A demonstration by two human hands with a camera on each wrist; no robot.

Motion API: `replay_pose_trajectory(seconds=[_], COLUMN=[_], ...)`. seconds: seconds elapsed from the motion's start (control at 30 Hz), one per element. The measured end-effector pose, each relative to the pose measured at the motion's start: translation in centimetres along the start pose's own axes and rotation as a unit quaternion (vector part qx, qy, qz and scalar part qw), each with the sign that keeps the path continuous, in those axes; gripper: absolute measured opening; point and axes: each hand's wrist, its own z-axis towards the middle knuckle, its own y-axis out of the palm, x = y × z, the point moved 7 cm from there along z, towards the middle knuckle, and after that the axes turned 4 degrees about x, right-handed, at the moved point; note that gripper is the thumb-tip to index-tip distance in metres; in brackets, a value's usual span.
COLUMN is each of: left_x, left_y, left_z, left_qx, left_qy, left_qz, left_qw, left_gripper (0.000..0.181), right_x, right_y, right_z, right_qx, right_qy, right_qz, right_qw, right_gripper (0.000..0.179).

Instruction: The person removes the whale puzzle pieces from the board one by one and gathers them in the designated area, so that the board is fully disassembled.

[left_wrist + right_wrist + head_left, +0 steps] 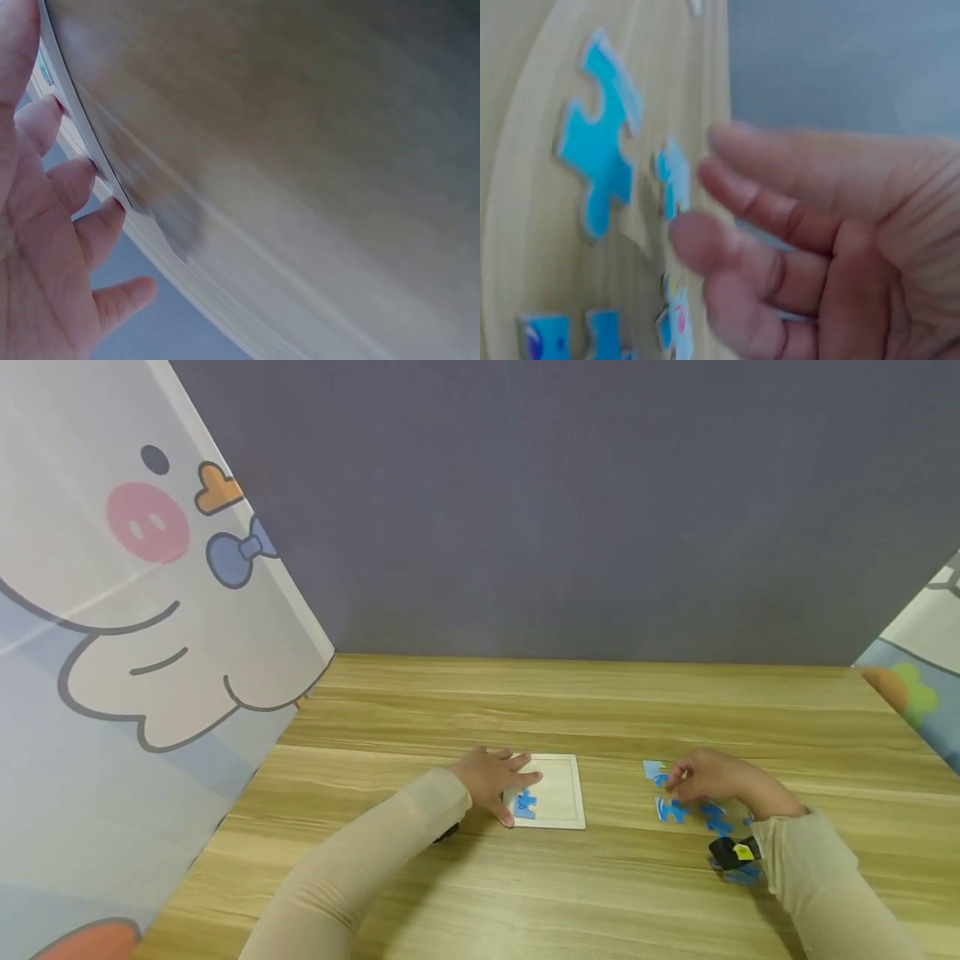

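Observation:
My left hand [487,777] rests with spread fingers on the left side of a white square puzzle tray [566,793]. The left wrist view shows its fingertips on the tray's edge [91,139]. One blue jigsaw piece [526,808] lies in the tray's lower left corner. To the right, my right hand [712,775] hovers just over loose jigsaw pieces, its fingers loosely bent and nothing seen between them. A blue piece with a white edge [600,150] lies beside the fingers; a smaller light-blue piece [676,176] is close to the fingertips.
More loose pieces lie under and around the right forearm, including a blue one [717,820] and one below the wrist camera [735,852]. A grey panel [570,527] stands behind the wooden table [420,710], and a cartoon-printed wall [150,610] rises at left.

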Motion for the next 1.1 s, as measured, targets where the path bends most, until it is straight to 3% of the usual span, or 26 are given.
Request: replay_pose_trajectory(seconds=[0.2,0.63,0.73,0.83,1.03,1.1], left_x=[-0.1,-0.2,-0.1,-0.1,-0.2,-0.2], left_y=[0.3,0.1,0.0,0.1,0.1,0.1], left_z=[0.1,0.0,0.0,0.1,0.2,0.2], left_qx=[-0.001,0.004,0.001,-0.003,-0.012,-0.012], left_qy=[-0.002,0.001,0.000,0.000,-0.002,-0.002], left_qz=[0.002,-0.011,-0.011,-0.007,0.003,0.000], left_qw=[1.0000,0.9999,0.9999,1.0000,0.9999,0.9999], left_gripper=[0.089,0.089,0.089,0.089,0.089,0.089], right_x=[-1.5,-7.1,-8.1,-8.9,-10.7,-11.0], right_y=[0.0,2.9,3.5,4.0,5.0,5.2], right_z=[0.1,1.5,1.7,2.0,2.0,2.0], right_qx=[0.046,0.121,0.147,0.178,0.230,0.235], right_qy=[-0.015,-0.120,-0.154,-0.189,-0.253,-0.263], right_qz=[-0.002,-0.087,-0.136,-0.190,-0.293,-0.313], right_qw=[0.9988,0.9815,0.9676,0.9469,0.8930,0.8819], right_gripper=[0.028,0.019,0.018,0.016,0.019,0.019])
